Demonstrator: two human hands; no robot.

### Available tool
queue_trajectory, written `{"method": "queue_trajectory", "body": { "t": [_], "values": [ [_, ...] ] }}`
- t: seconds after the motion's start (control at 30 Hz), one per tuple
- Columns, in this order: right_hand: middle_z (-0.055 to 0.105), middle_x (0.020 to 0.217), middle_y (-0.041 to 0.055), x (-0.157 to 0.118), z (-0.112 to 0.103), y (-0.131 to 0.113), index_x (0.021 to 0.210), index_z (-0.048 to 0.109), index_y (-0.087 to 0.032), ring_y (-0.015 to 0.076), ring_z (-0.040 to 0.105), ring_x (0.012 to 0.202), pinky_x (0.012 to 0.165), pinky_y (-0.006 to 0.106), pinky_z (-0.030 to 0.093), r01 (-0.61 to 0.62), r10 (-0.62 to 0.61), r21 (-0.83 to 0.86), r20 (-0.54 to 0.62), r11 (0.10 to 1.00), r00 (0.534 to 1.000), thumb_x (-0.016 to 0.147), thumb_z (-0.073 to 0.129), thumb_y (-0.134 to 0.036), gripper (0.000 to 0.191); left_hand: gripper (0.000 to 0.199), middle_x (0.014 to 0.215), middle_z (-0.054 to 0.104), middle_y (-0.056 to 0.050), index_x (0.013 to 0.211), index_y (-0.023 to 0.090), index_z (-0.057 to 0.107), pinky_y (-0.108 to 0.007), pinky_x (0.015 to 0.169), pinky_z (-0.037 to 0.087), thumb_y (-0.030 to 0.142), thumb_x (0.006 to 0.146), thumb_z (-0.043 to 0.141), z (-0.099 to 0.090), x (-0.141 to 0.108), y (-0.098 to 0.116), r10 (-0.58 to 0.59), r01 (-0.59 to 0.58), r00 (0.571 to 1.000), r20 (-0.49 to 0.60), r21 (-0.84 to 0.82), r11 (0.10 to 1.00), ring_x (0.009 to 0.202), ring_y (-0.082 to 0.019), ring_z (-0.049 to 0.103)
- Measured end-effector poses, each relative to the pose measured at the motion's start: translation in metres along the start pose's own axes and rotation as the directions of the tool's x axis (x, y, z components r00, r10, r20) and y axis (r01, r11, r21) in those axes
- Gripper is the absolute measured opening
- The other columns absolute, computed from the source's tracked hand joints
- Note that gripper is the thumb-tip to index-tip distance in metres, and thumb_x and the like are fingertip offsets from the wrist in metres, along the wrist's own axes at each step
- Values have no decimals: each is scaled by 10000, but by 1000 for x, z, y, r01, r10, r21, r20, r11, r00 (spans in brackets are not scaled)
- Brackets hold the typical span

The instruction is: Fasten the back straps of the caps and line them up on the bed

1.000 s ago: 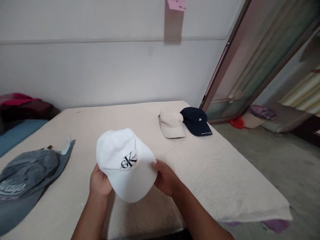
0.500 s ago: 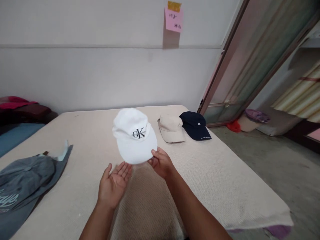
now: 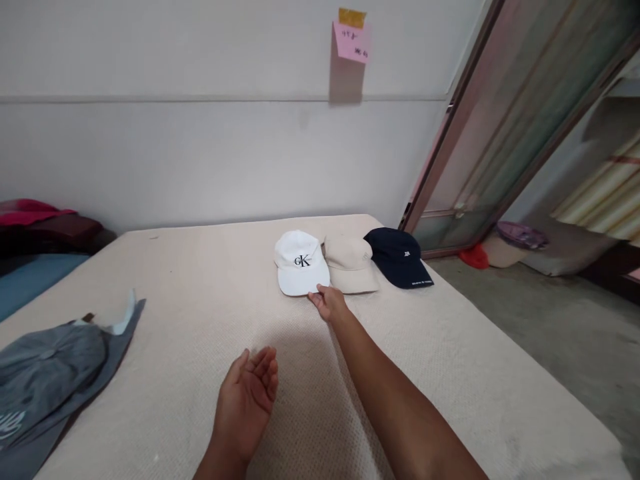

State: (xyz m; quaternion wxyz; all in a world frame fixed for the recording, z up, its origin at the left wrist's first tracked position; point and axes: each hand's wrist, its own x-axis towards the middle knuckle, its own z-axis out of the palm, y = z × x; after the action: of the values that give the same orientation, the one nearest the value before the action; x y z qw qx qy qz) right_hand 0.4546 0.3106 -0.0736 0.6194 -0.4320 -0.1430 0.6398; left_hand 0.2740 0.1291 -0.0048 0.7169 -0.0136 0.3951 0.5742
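My right hand [image 3: 329,301] pinches the brim edge of a white cap [image 3: 300,267] with dark letters on its front. The white cap is at the back of the cloth-covered surface [image 3: 210,313], brim toward me, against the left side of a beige cap [image 3: 349,267]. A navy cap [image 3: 400,257] lies just right of the beige one. My left hand [image 3: 250,397] is nearer to me, palm up with fingers slightly curled, holding nothing. Far to the left rest grey caps [image 3: 55,367], with a pale strap sticking up.
A white wall [image 3: 200,160] stands behind the surface, with a pink note [image 3: 353,41] taped on it. Dark red and pink items [image 3: 50,223] are at the far left. Right of the surface are a sliding door [image 3: 480,127] and a floor-standing bin [image 3: 503,250].
The white cap has moved right and away from me in my right hand, down beside the beige cap. My left hand has come away from it, nearer to me.
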Motion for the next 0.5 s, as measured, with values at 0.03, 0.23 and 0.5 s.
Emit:
{"method": "queue_trajectory", "body": {
  "t": [0.03,0.23,0.5],
  "values": [
    [618,672,-26,0,0,1,780,522,-197,139,606,605,638,292,575,4,-4,-8,-6,1000,1000,685,643,-108,178,185,722,697,-73,844,84,620,-201,485,538,176,885,465,1,-1,-4,-17,17,1000,-19,5,1000,554,-123,652],
    [644,712,-13,-12,1,5,863,506,-183,135,638,615,649,311,584,63,-64,-51,-27,997,998,722,601,-126,179,157,656,683,-40,814,103,601,-184,406,506,173,879,477,5,-9,-17,-132,133,991,-33,11,991,482,-110,628],
    [630,659,0,-67,-23,20,950,467,-171,169,669,628,576,282,554,219,-228,-224,-16,950,973,687,628,-195,309,140,650,663,-24,783,113,611,-151,386,466,142,857,496,-3,-14,-4,-29,28,999,-42,-6,1000,461,-73,590]
  ]
}}
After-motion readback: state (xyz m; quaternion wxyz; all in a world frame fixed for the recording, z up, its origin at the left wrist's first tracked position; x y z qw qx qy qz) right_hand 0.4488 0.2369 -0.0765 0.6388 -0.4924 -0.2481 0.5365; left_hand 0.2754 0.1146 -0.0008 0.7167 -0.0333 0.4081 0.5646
